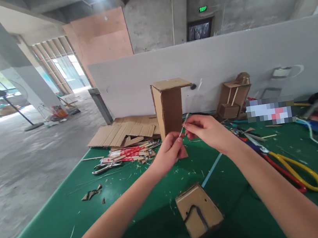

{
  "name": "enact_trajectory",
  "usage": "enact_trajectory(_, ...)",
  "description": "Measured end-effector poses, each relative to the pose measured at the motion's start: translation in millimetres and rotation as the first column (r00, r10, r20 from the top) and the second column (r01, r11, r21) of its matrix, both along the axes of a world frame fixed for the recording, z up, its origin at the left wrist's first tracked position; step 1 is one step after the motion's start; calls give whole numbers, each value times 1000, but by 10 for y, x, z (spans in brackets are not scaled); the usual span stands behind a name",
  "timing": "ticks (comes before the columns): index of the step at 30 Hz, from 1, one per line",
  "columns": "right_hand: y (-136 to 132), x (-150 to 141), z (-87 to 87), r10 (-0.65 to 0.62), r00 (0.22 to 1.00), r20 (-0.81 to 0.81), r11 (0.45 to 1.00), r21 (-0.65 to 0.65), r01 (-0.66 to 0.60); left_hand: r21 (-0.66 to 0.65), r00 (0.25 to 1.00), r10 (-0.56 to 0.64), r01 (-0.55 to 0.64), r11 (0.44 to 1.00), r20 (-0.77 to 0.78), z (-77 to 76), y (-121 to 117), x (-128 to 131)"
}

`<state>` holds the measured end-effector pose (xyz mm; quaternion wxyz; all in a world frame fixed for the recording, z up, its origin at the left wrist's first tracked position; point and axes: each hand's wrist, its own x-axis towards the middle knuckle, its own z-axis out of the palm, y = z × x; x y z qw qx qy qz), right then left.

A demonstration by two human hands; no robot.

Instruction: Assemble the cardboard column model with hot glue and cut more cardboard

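Observation:
In the head view, my left hand (pixel 171 150) and my right hand (pixel 203 128) meet above the table, both closed in a pinch. Between them runs a thin, pale, see-through strip (pixel 187 117), tilted up to the right; its exact kind is unclear. A small brown flat piece (pixel 183 152) shows beneath my left fingers, and I cannot tell whether that hand grips it. Just behind the hands stands a tall cardboard structure (pixel 162 110) with a flap on top. Nearer me lies a small cardboard box (pixel 204 217) with a dark cord on its face.
Several wrapped wooden sticks (pixel 131 152), pliers (pixel 106 166) and cardboard sheets (pixel 119 132) lie at the left. On the right are large scissors (pixel 298 172) with red and yellow handles and a second cardboard structure (pixel 233 98). A white partition (pixel 130 79) backs the green table (pixel 101 215).

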<state>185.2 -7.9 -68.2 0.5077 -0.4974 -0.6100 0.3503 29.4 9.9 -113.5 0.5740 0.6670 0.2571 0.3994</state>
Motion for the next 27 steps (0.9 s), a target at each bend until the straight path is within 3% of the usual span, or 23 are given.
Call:
enact_trajectory(8,26,11,-51,-24,999,25,999,-36,24,-66,993,-36,43,997,111,-14,-9,2)
enact_trajectory(27,-2,-10,-15,-24,998,-64,999,-48,21,-115,991,-13,28,993,134,-31,-25,23)
